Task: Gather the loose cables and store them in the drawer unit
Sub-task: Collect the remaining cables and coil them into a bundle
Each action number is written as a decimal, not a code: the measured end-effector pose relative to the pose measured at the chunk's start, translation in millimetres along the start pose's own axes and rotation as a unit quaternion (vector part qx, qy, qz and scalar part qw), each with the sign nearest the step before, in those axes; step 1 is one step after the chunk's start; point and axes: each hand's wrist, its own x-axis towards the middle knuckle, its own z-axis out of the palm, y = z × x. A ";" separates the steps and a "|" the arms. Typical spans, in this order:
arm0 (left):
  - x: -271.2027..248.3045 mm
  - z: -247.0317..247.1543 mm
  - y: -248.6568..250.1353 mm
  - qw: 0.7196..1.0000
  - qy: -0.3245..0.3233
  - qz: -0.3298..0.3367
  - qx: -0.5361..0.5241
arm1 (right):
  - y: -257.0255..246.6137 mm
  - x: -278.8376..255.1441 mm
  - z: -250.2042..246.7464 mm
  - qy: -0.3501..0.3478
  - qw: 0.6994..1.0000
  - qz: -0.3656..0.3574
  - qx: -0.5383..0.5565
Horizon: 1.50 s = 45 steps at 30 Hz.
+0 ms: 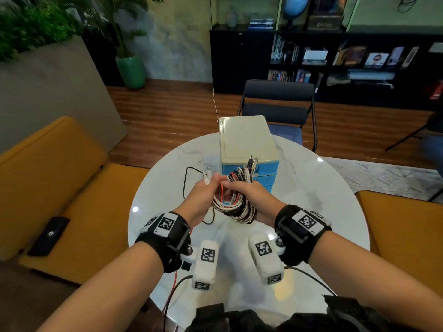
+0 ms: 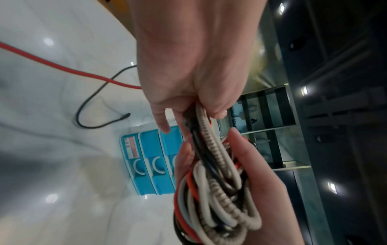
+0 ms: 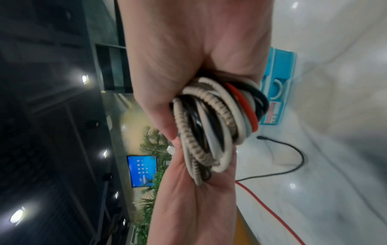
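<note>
- We judge the gathering step nearly done: the coiled cable bundle (image 1: 239,202) is up off the round marble table (image 1: 311,188), in front of the blue drawer unit (image 1: 249,161), whose drawers look closed.
- One black cable (image 1: 185,185) trails onto the table.
- Next we'd need a hand free to open a drawer.
- Our right hand (image 1: 249,192) is wrapped round the coil; our left hand (image 1: 203,192) pinches the strands close beside it.

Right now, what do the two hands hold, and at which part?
Both grip one coiled cable bundle. The right hand wraps the coil's middle; the left hand holds strands at its left side, near the plug ends.
</note>
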 end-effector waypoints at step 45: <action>-9.0 -0.6 34.9 0.956 -0.191 -0.086 0.203 | -6.1 -0.5 -9.5 -0.019 0.997 0.026 -0.070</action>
